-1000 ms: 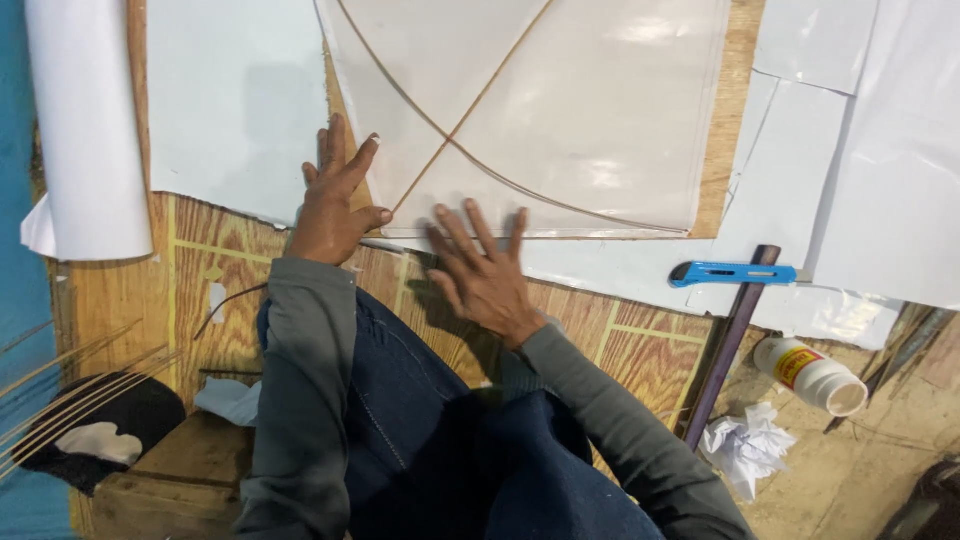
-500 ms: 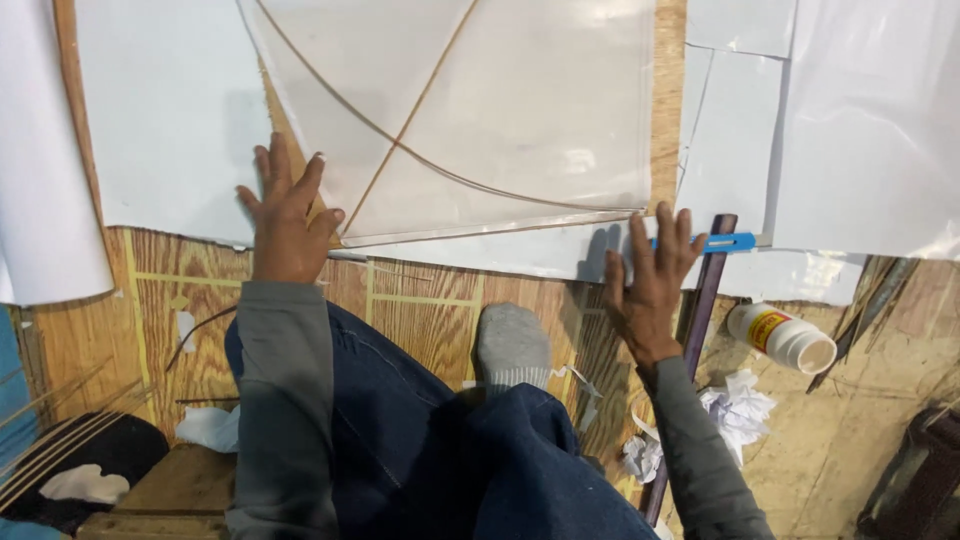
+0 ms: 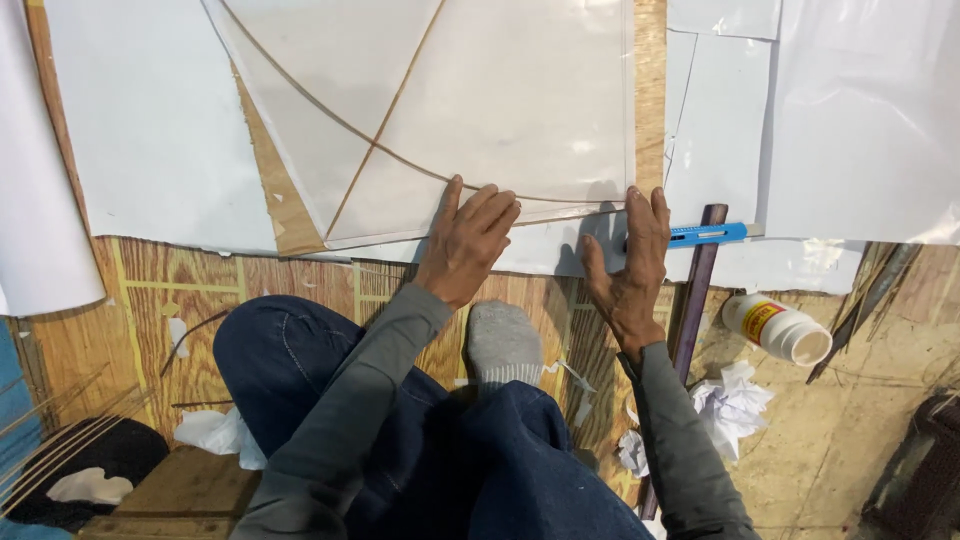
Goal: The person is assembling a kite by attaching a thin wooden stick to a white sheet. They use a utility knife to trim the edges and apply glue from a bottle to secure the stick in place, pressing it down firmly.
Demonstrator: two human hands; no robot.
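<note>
The translucent sheet (image 3: 500, 110) lies flat on the wooden floor (image 3: 300, 290) over white paper (image 3: 150, 140), thin sticks (image 3: 385, 115) crossing it. It looks light and slick, so uneven pressure could let it slide or crease, and the sticks could shift. The left hand (image 3: 465, 245) rests on its lower edge, fingers (image 3: 490, 205) spread flat, holding nothing. The right hand (image 3: 630, 265) presses near its corner, fingers (image 3: 640, 215) straight and close together, just beside a blue cutter (image 3: 705, 235).
</note>
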